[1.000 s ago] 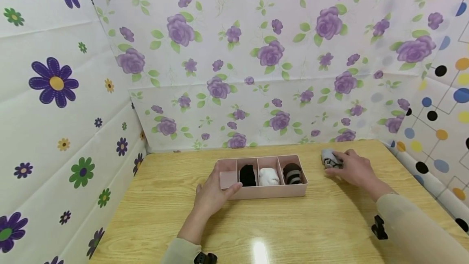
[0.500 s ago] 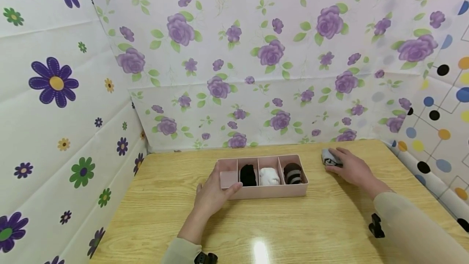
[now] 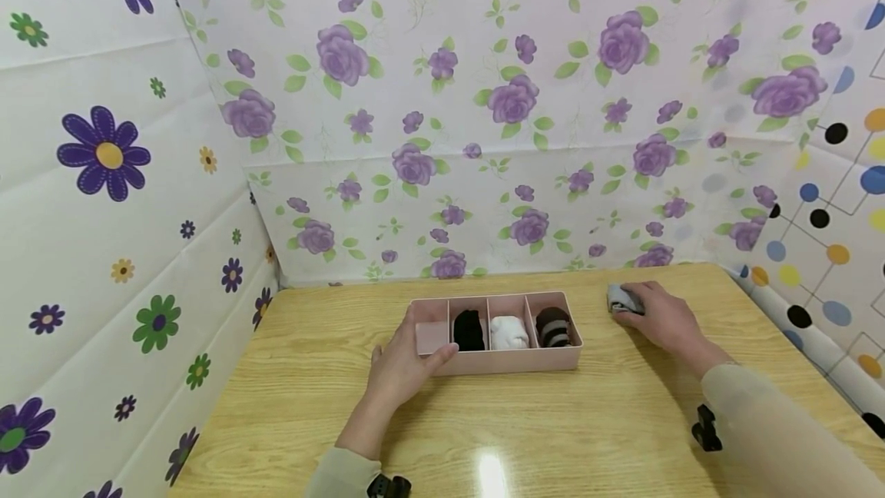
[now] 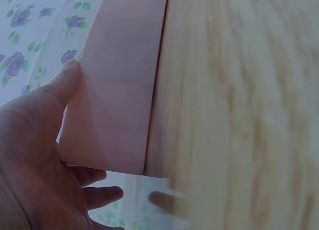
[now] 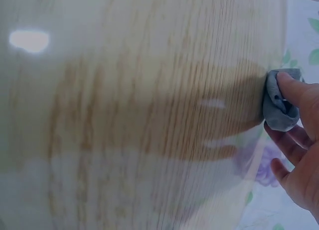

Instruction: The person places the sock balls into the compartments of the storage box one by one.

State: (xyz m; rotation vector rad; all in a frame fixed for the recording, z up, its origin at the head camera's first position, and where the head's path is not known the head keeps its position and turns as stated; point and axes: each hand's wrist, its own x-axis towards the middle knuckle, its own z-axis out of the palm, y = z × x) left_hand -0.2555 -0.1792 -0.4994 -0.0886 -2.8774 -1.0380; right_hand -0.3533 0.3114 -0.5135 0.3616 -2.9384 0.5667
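Observation:
A pink divided storage box (image 3: 508,362) sits on the table, seen also as a pink wall (image 4: 117,90) in the left wrist view. My left hand (image 3: 401,367) rests against its left end, thumb straight at the front rim and fingers extended along the side. Black rolled socks (image 3: 469,330), white rolled socks (image 3: 509,333) and brown-and-grey striped rolled socks (image 3: 553,327) fill three compartments; the leftmost holds nothing. To the right of the box, my right hand (image 3: 667,319) pinches a grey rolled sock (image 5: 279,101) between thumb and fingers, at the tabletop.
The wooden table (image 3: 553,429) ends at a floral cloth wall (image 3: 449,198) behind the box. Patterned cloth walls also stand at the left (image 3: 111,290) and right (image 3: 823,229). Wrist cameras are strapped over both sleeves.
My right hand has shifted very slightly left and now covers the grey rolled sock a little differently. The left hand and the box stay in place.

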